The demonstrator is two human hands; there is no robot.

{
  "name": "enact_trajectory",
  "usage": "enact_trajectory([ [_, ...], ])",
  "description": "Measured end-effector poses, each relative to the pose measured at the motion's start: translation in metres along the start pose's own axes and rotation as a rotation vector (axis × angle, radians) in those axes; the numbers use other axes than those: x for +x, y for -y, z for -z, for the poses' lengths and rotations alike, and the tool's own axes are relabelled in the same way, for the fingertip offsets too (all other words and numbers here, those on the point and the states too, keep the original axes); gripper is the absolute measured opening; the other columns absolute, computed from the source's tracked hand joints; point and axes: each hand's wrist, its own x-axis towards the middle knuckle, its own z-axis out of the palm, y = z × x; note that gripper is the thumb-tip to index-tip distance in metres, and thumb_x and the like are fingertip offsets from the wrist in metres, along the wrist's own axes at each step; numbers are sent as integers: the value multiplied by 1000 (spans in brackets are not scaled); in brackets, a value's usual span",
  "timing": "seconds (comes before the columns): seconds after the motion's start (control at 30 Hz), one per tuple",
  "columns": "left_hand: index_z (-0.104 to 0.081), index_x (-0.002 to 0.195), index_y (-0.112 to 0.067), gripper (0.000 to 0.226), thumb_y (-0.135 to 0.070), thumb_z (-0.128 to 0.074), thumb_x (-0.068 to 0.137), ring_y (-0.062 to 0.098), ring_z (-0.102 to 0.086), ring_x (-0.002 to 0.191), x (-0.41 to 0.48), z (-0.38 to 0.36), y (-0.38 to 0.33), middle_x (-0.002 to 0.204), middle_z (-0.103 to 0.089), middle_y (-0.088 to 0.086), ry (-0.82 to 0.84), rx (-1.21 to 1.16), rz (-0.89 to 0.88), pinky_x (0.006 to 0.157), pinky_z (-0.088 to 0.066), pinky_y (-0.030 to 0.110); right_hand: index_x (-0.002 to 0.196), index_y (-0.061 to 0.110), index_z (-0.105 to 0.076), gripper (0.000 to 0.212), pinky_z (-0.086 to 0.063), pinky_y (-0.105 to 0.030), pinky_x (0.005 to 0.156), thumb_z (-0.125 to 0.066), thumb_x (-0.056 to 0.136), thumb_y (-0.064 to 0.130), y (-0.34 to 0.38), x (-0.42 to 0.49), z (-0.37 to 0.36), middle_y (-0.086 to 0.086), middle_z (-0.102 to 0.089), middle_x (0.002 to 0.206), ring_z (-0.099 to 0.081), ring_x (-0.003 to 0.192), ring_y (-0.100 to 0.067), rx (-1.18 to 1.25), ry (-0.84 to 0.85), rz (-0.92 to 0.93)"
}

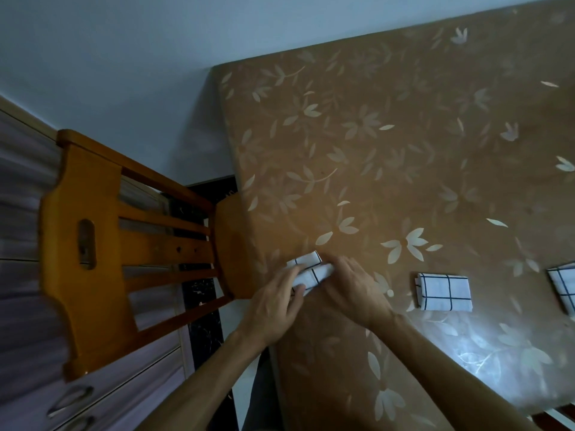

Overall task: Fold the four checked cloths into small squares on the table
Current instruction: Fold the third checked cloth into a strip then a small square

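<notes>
Table (404, 150): one, brown cover with a pale leaf and flower print, filling the right and centre of view; a bright patch of light on it near the bottom right. No writing or labels readable anywhere.

Chair (93, 244): one, orange-brown wood, slatted back, seat tucked against the table's left edge. Behind it, pale drawer fronts (62, 399) with two curved metal handles showing at bottom left.

Cloths: three in view, all white with a dark check.
- Cloth one (311, 270): at the table's left edge, under both hands, partly folded into a small thick bundle with a top flap raised off the layer below.
- Cloth two (444, 292): folded to a neat small rectangle, lying flat, to the right of the hands, apart from them.
- Cloth three (564, 287): at the right border of the frame, only a corner in view; its fold cannot be judged.

Hands: two, bare.
- Left hand (273, 306): fingers curled onto the near left end of cloth one, thumb against its side, gripping the layers.
- Right hand (351, 287): palm down, fingers spread flat over the right end of cloth one, pressing it to the table.
</notes>
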Motion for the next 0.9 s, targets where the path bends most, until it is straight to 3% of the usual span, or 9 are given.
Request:
enact_trajectory([
  [0.07,-42,142,-21,38,-35,-39,106,4,-58,108,1,5,0,130,-55,-6,-36,-67,79,81,-48,10,141,20,-40,53,-50,-30,81,-60,94,34,1,16,2,3,-59,122,-59,102,-14,60,27,-117],
  [0.13,-42,143,-21,40,-34,-42,106,6,-54,118,4,6,2,137,-51,-4,-96,10,102,87,-44,9,141,20,-39,55,-50,-29,76,-61,93,36,0,31,-2,1,-58,123,-60,100,-17,16,42,-171],
  [0.27,-44,146,-11,48,-21,-55,100,27,-41,137,11,-2,14,152,-41,14,-179,360,83,106,-43,36,130,15,-48,49,-46,-29,71,-68,88,30,4,44,-17,-2,-54,114,-56,100,-23,-126,-31,-204],
  [0.37,-40,148,-8,48,-16,-42,100,32,-30,147,12,-14,19,157,-34,17,-29,545,-144,113,-36,52,126,10,-54,50,-52,-39,83,-75,83,26,4,38,-26,-8,-54,122,-54,103,-27,-247,-167,-142],
  [0.43,-31,152,-6,52,-23,-31,102,28,-18,151,12,-22,21,161,-24,16,94,601,-124,115,-31,54,130,9,-54,51,-49,-41,94,-74,85,24,5,31,-30,-11,-53,135,-49,119,-28,-322,-214,-59],
  [0.5,-22,155,-6,57,-32,-23,104,27,-8,153,12,-25,24,164,-13,15,152,642,-42,119,-23,53,140,10,-47,56,-38,-42,108,-67,89,22,7,21,-37,-10,-42,151,-35,139,-25,-382,-147,59],
  [0.6,-19,157,-8,62,-43,-21,105,28,-3,153,14,-23,31,165,-8,13,198,695,-39,120,-14,53,154,12,-25,62,-17,-40,120,-46,99,29,6,8,-51,-6,-16,163,-10,151,-20,-442,19,124],
  [0.7,-13,158,-11,67,-49,-23,103,26,-3,153,19,-17,33,166,-3,10,212,694,-37,120,-11,53,157,13,-12,65,-13,-45,120,-39,102,35,3,8,-54,-4,-4,165,1,152,-18,-448,95,65],
  [0.9,-10,157,-12,78,-61,-20,98,28,-6,153,31,-5,33,166,-5,10,248,708,-46,119,-11,54,156,11,-14,67,-15,-50,120,-30,98,38,11,22,-46,-4,-6,164,-1,152,-18,-446,129,10],
])
